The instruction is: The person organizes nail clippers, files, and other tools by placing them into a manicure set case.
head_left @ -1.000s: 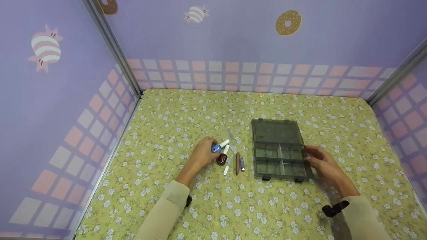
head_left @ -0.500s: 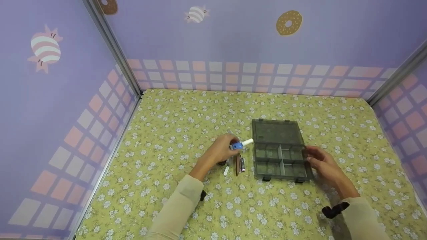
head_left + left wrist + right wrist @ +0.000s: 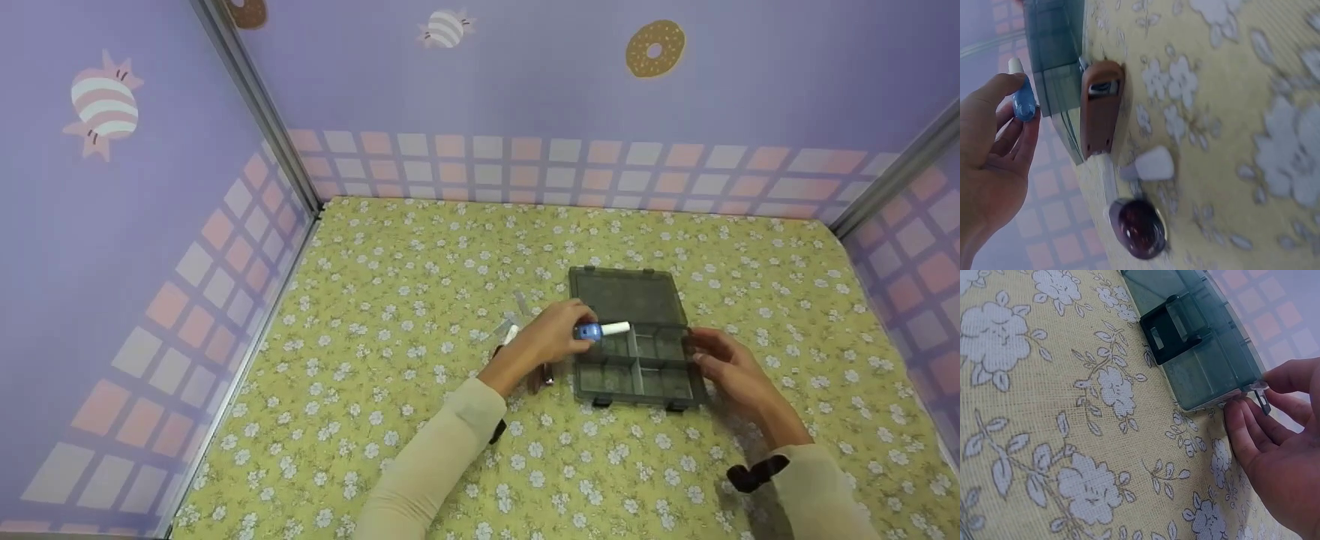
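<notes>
Right of centre in the head view, the left hand [image 3: 551,331] pinches a blue bottle [image 3: 589,332] between thumb and fingertips, its white cap [image 3: 616,328] pointing toward the right edge. The bottle is over the upper-left compartment of a grey see-through box [image 3: 637,397], whose lid [image 3: 628,294] lies open toward the top of the frame; whether bottle and box touch, I cannot tell. The right hand [image 3: 731,367] grips the box's right side, thumb above the edge and fingers curled beneath.

The bottle's body looks smooth, so a loose pinch could let it slip or roll out of the fingertips. Held nearly level, the long cap might catch on the white divider [image 3: 637,375] if the hand dips too soon. A lift or tug from the right hand could tilt the box or slide it across the cloth-covered desk [image 3: 420,300]. In the left wrist view, a dark red bottle [image 3: 1141,228] and a brown tool [image 3: 1102,109] lie close together; a low forearm might brush them and scatter them.
</notes>
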The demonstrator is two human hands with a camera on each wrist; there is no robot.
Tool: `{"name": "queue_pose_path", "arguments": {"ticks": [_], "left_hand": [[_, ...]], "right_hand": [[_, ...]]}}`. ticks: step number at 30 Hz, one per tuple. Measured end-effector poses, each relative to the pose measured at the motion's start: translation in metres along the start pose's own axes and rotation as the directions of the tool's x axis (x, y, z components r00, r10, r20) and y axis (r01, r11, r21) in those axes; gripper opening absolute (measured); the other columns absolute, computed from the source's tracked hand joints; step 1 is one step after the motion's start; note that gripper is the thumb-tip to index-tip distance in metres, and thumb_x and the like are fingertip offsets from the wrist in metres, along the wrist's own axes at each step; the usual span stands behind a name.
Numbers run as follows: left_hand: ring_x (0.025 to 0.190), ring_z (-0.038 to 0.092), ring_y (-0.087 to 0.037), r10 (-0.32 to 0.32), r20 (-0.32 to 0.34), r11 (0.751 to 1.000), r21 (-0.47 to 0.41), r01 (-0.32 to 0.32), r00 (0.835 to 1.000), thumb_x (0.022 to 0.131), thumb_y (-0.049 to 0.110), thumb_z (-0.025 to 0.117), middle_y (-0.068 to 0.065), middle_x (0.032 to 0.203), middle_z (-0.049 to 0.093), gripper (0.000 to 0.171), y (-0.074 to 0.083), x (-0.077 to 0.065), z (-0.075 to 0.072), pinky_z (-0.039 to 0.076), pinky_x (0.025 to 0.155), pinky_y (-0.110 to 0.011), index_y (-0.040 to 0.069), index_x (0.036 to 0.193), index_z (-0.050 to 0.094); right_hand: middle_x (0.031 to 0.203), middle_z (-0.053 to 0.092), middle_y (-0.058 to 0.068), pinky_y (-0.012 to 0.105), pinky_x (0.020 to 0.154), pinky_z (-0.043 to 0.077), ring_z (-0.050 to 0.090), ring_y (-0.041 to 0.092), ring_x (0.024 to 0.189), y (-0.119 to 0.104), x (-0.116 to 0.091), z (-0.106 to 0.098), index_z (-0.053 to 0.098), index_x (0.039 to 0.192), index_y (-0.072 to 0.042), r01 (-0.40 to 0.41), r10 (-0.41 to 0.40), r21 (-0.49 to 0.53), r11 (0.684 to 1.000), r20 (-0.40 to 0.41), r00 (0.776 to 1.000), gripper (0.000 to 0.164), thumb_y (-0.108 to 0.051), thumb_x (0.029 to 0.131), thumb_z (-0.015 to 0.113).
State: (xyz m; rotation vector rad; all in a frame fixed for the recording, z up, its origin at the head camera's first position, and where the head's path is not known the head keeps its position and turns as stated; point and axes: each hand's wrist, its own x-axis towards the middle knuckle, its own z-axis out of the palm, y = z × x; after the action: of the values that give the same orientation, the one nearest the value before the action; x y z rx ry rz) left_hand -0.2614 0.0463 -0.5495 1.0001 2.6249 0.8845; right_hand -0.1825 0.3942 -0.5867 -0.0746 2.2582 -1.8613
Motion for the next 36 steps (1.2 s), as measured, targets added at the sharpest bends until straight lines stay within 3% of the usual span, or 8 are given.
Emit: {"name": "queue_pose_path", "arguments": {"ticks": [5, 20, 31, 36], "left_hand": [[0.108, 0.064, -0.011, 0.045, 0.024, 0.998, 0.049, -0.046, 0.999, 0.104, 0.025, 0.072, -0.002, 0.129, 0.062, 0.032, 0.005, 0.005, 0.009, 0.054, 0.087, -0.022, 0.012, 0.134, 0.069], [0.109, 0.064, -0.012, 0.030, 0.055, 0.989, 0.144, -0.038, 0.998, 0.105, 0.028, 0.070, -0.001, 0.128, 0.064, 0.030, 0.008, 0.007, 0.011, 0.054, 0.088, -0.024, 0.014, 0.131, 0.070], [0.115, 0.064, -0.014, 0.016, 0.092, 0.996, 0.083, -0.024, 0.996, 0.106, 0.024, 0.069, -0.001, 0.131, 0.062, 0.033, 0.006, 0.008, 0.010, 0.054, 0.094, -0.025, 0.011, 0.136, 0.068], [0.116, 0.064, -0.015, 0.031, 0.070, 0.999, 0.037, -0.034, 0.997, 0.106, 0.024, 0.068, -0.001, 0.131, 0.062, 0.033, 0.004, 0.004, 0.010, 0.054, 0.095, -0.026, 0.011, 0.137, 0.068]], "right_hand": [[0.157, 0.039, 0.029, 0.024, 0.098, 0.053, 0.055, 0.015, 0.129, -0.001, -0.001, 0.001, 0.034, 0.160, 0.005, 0.008, -0.008, -0.032, 0.999, 0.009, 1.000, 0.056, -0.015, 0.113, 0.054], [0.157, 0.038, 0.029, 0.024, 0.099, 0.053, 0.055, 0.017, 0.130, 0.001, 0.000, 0.002, 0.032, 0.159, 0.008, -0.001, 0.001, 0.014, 1.000, 0.003, 1.000, 0.056, -0.013, 0.112, 0.054], [0.155, 0.040, 0.029, 0.025, 0.095, 0.054, 0.055, 0.018, 0.127, 0.001, 0.001, 0.001, 0.033, 0.160, 0.006, -0.009, 0.009, -0.032, 0.999, -0.016, 1.000, 0.054, -0.013, 0.113, 0.053], [0.157, 0.039, 0.029, 0.025, 0.095, 0.054, 0.055, 0.016, 0.127, 0.002, 0.000, 0.002, 0.033, 0.160, 0.005, -0.014, 0.013, -0.037, 0.999, -0.018, 1.000, 0.055, -0.013, 0.113, 0.053]]}}
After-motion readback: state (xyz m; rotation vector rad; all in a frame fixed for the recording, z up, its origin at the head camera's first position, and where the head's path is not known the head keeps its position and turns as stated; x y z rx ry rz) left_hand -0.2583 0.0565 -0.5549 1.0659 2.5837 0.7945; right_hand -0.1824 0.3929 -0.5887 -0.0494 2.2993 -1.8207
